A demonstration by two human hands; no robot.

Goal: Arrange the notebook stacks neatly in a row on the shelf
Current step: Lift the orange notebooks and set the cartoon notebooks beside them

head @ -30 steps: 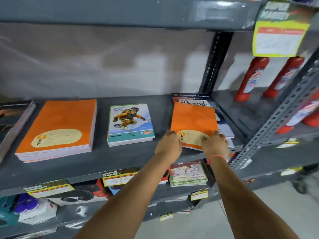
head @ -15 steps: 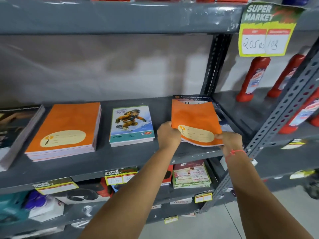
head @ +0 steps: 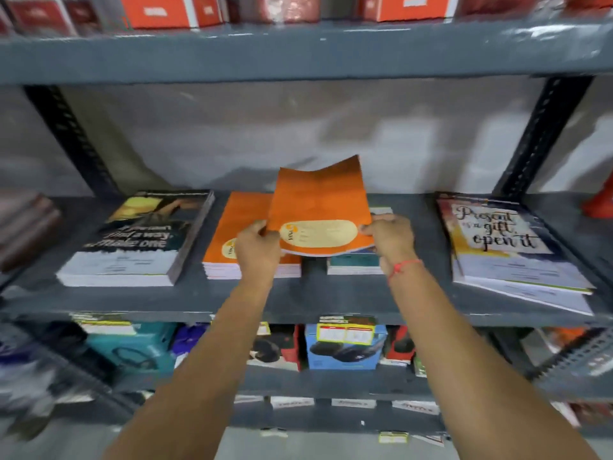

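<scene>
I hold a thin orange notebook [head: 320, 207] in the air above the grey shelf [head: 331, 303]. My left hand [head: 257, 249] grips its left lower corner and my right hand [head: 389, 240] grips its right lower edge. The cover bends upward at the far end. Under it lie an orange notebook stack [head: 232, 234] and a teal stack [head: 353, 263], mostly hidden. A dark "Make one" stack [head: 139, 237] lies at the left. A "Present is a gift" stack [head: 507, 247] lies skewed at the right.
Black slotted uprights [head: 544, 134] stand at both sides of the bay. The upper shelf [head: 298, 51] carries red and orange boxes. Boxed goods [head: 345, 346] with price tags fill the lower shelf. A red bottle [head: 600, 204] shows at the far right.
Both hands lifted the orange notebook off the "Present" stack and carried it left, over the orange and teal stacks. My view swung left and up.
</scene>
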